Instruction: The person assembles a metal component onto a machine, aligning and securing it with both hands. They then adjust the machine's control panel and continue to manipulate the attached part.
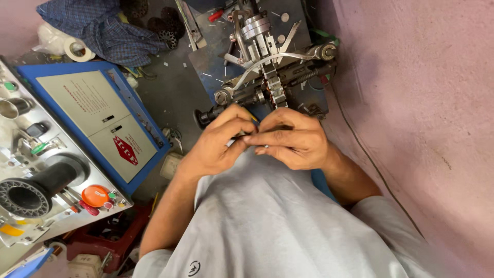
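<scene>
Nearby, both hands (257, 139) pinch a small part beside the blue-framed panel's red label (125, 150).

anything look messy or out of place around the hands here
Small pale scraps lie scattered over the blue plate under the metal jig, and a checked cloth lies crumpled on the floor. Both hands, left and right, pinch something too small to identify.

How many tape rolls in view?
1. The tape roll lies at the upper left, beside the checked cloth and above the blue panel. More may be hidden under the cloth or clutter.
</scene>
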